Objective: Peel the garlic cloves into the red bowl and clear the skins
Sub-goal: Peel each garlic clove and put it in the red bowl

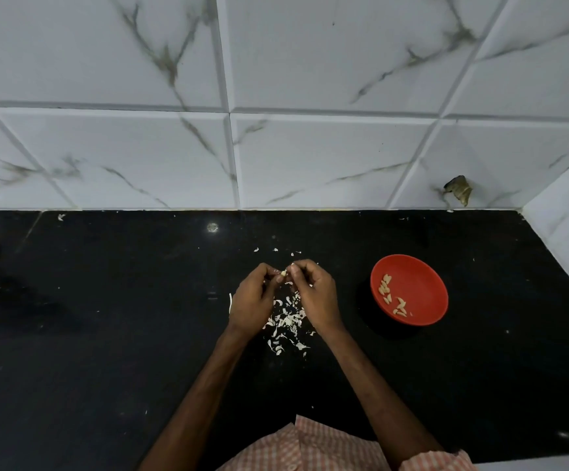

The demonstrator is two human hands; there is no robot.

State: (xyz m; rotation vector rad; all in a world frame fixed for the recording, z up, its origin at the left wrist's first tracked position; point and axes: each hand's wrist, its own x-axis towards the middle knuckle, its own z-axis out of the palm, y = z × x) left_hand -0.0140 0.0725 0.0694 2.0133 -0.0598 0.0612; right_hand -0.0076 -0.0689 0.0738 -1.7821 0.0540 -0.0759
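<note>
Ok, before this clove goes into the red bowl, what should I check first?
1. Garlic clove pinched between left hand and right hand: ok.
2. Clove fully peeled: cannot tell, the fingertips cover most of it.
3. Red bowl upright on the counter, right of the hands, nothing between: ok.
4. Peeled cloves lying inside the bowl: ok.
5. Skins cleared off the black counter: not ok, a pile lies under the hands.

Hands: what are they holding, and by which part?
A garlic clove, pinched between fingertips of the left hand and right hand; exact part too small to tell.
</note>
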